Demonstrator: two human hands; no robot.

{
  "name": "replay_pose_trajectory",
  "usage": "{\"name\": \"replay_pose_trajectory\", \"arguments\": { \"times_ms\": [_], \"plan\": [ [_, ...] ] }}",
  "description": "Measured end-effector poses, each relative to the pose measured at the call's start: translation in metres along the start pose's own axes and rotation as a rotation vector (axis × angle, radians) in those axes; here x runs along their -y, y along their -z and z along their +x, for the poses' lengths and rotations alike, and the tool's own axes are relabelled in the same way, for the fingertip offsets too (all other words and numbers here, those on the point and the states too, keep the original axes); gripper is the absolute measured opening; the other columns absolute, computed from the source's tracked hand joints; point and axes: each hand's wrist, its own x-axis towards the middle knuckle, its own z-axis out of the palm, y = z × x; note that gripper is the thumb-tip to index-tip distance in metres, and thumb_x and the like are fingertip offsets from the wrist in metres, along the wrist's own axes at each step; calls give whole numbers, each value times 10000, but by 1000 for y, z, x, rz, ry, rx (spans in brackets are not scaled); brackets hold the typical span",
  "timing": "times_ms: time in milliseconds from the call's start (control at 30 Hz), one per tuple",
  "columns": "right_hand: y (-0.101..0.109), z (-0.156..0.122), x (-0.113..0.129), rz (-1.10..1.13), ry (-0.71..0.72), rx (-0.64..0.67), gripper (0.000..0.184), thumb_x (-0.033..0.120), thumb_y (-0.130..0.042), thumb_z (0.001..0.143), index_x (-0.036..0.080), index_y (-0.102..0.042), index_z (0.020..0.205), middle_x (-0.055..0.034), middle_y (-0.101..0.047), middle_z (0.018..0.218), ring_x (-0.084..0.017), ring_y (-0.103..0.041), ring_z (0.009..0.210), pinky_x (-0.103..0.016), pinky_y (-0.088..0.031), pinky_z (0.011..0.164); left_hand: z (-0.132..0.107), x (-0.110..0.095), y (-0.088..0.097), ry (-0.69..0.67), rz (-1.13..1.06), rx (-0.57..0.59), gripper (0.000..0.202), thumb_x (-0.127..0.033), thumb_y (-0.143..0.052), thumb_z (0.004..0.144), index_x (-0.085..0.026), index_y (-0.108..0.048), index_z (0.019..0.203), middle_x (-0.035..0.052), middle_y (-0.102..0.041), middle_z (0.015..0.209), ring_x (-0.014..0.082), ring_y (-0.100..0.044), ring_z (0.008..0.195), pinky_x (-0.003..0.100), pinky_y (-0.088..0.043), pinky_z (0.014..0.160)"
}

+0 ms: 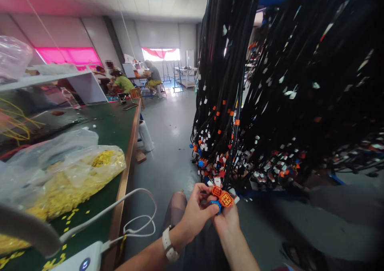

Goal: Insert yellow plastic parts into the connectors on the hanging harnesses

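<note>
Two orange wire connectors (226, 199) and a blue connector (215, 207) are bunched together between my hands, low in front of me. My left hand (195, 211), with a white strap on its wrist, is closed, its thumb pressing against the blue connector and its fingers curled behind. Cupped beneath the bunch, my right hand (228, 221) is closed around the orange connectors; most of its fingers are hidden. Just beyond, thick black wire harnesses (223, 71) hang down, ending in a mass of white, orange and blue connectors.
At left stands a green-topped bench (114, 121) with a wooden edge, holding plastic bags of small yellow pieces (72, 187). A white power bank (87, 259) with a cable lies at its front. A wrapped roll (146, 136) stands beside the bench. Several people sit at far tables.
</note>
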Motion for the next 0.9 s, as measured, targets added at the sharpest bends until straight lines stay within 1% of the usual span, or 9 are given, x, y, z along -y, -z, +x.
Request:
{"name": "replay_pose_trajectory", "arguments": {
  "times_ms": [100, 200, 400, 533, 633, 733, 800, 900],
  "plan": [
    [2, 1, -1, -45, 9, 56, 60, 159, -597, 645, 175, -593, 703, 19, -639, 608, -74, -525, 450, -168, -458, 430, -1, -1, -1, -42, -1, -13, 407, -224, -735, 646, -210, -421, 904, 9, -518, 928, 127, -508, 870, 244, -418, 778],
    [1, 0, -1, -42, -2, 79, 45, 164, -594, 645, 173, -597, 689, 9, -645, 616, -79, -543, 468, -171, -472, 441, -1, 0, -2, -69, -5, -13, 398, -230, -734, 648, -210, -405, 869, -2, -487, 904, 111, -496, 823, 229, -412, 752],
    [-6, -7, -1, 50, -41, -5, 85, 105, -565, 639, 167, -608, 678, -21, -653, 643, -111, -581, 518, -177, -470, 412, 0, 2, -2, -94, 18, -8, 388, -232, -723, 660, -210, -393, 863, -15, -464, 881, 104, -476, 816, 227, -384, 756],
    [-6, -11, 2, 39, -46, 17, 80, 115, -567, 658, 169, -615, 692, -25, -654, 637, -93, -540, 468, -171, -453, 406, 1, 0, 2, -43, -51, 69, 435, -218, -761, 612, -206, -386, 834, -21, -459, 869, 102, -469, 804, 209, -366, 716],
    [-5, -12, 6, 18, -97, 10, 68, 120, -569, 654, 166, -616, 673, -30, -649, 618, -88, -524, 449, -171, -449, 409, 0, 0, 5, -29, -143, 143, 417, -245, -750, 635, -205, -398, 856, -14, -470, 883, 106, -464, 813, 209, -364, 721],
    [-4, -12, 7, 36, -108, -24, 85, 109, -559, 637, 169, -615, 658, -35, -648, 614, -88, -518, 442, -168, -441, 402, 0, 4, 7, -44, -165, 167, 400, -257, -739, 658, -202, -415, 885, -5, -485, 897, 116, -464, 841, 217, -365, 747],
    [-4, -11, 6, 37, -82, -4, 79, 119, -568, 635, 168, -620, 669, -38, -653, 629, -89, -525, 455, -171, -446, 411, 1, 6, 8, -69, -138, 157, 392, -261, -739, 661, -200, -415, 872, -9, -479, 877, 111, -459, 821, 212, -362, 732],
    [-5, -11, 3, -10, -50, 69, 52, 142, -594, 637, 171, -616, 674, -26, -653, 644, -94, -551, 501, -172, -460, 438, 2, 9, 8, -129, -107, 132, 377, -278, -729, 673, -200, -407, 853, -10, -465, 872, 111, -453, 812, 221, -368, 739]
  ]
}}
